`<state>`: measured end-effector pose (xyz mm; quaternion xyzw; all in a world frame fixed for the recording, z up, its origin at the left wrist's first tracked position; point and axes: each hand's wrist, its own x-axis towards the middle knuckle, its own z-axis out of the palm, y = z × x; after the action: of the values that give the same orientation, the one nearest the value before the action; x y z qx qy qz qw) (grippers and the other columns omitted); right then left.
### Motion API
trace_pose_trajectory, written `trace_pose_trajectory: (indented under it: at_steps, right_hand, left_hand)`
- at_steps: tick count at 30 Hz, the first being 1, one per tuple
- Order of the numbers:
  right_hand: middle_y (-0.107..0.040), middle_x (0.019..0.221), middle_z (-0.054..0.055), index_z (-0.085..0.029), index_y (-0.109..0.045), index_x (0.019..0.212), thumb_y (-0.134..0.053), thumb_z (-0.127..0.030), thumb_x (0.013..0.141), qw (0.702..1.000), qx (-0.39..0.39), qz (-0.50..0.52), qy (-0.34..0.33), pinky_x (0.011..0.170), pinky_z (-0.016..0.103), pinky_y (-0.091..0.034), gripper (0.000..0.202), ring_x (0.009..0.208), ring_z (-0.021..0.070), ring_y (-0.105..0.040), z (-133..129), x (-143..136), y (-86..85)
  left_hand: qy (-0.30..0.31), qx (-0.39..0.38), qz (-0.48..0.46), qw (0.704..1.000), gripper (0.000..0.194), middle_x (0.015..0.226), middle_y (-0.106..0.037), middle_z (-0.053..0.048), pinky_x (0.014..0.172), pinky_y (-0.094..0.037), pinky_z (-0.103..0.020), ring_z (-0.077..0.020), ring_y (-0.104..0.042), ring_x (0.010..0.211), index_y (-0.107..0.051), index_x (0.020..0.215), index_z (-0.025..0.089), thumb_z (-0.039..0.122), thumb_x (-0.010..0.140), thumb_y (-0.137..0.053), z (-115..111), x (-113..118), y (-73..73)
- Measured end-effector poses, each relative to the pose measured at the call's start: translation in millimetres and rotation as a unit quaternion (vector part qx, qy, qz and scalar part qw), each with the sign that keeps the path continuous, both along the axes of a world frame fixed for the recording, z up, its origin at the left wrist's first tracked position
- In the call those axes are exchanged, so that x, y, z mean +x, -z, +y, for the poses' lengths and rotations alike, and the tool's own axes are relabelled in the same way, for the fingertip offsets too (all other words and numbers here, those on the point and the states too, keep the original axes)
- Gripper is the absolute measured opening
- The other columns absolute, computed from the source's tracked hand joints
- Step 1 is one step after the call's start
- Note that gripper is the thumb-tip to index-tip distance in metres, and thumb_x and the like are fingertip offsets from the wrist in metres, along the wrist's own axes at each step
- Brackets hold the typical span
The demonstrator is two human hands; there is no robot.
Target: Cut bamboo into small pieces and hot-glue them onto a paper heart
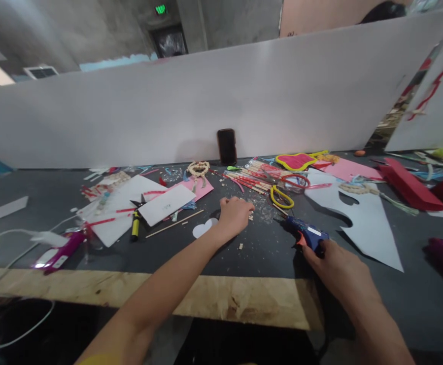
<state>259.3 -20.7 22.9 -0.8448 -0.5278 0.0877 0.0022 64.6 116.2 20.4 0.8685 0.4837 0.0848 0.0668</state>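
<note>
My right hand (pixel 337 266) is wrapped round the rear of a blue hot glue gun (pixel 311 234) with an orange trigger; its nozzle points left, low over the dark tabletop. My left hand (pixel 236 217) reaches to the middle of the table, its fingers curled down and pinched together by some small pale bits. Whatever lies between those fingertips is hidden. A white heart-shaped paper (pixel 203 229) shows partly behind my left wrist. Nearer the front edge lies a tiny beige piece (pixel 240 246). Yellow-handled scissors (pixel 282 197) rest beyond the glue gun's nozzle.
A phone (pixel 227 146) leans on the white partition (pixel 160 116). Red-and-cream sticks (pixel 249 177) and a beaded ring (pixel 198 169) lie at the back. Cut white paper (pixel 373 233) is at right; yellow-handled pliers (pixel 135 225), a wooden stick (pixel 174 223) and a purple tool (pixel 63 253) are at left.
</note>
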Motion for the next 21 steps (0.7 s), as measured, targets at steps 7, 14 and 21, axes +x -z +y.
trace_pose_trajectory:
  at_steps: [7, 14, 21]
  right_hand:
    - [-0.069, 0.074, 0.006, -0.020, -0.063, 0.084, -0.045, -0.055, 0.071, 0.970, 0.136, 0.192, 0.057, 0.057, 0.029, -0.042, 0.041, 0.068, 0.0230, -0.064, -18, 16, 10.0]
    - [-0.066, 0.071, 0.003, -0.017, -0.060, 0.095, -0.059, -0.052, 0.066, 0.834, 0.247, 0.475, 0.133, 0.048, 0.025, -0.044, 0.045, 0.059, 0.0180, -0.059, -33, 2, 5.4]
    - [-0.063, 0.067, -0.003, -0.023, -0.057, 0.096, -0.071, -0.045, 0.064, 0.697, 0.258, 0.644, 0.180, 0.045, 0.021, -0.044, 0.041, 0.053, 0.0126, -0.056, -46, -26, 0.7]
  left_hand:
    - [-0.017, 0.002, 0.012, 1.000, 0.014, 0.088, -0.070, -0.007, 0.083, -0.024, -0.046, -0.0269, -0.053, 0.095, -0.069, 0.076, 0.022, 0.026, 0.079, -0.056, 13, 16, 3.6]
    - [-0.021, -0.016, -0.050, 0.998, 0.012, 0.085, -0.070, -0.006, 0.085, -0.025, -0.047, -0.0281, -0.054, 0.095, -0.068, 0.070, 0.021, 0.023, 0.077, -0.058, 9, 15, -1.9]
    - [-0.010, -0.067, -0.192, 0.979, 0.016, 0.085, -0.070, 0.001, 0.078, -0.039, -0.029, -0.0178, -0.059, 0.086, -0.065, 0.085, 0.023, 0.031, 0.083, -0.051, -8, -14, -12.6]
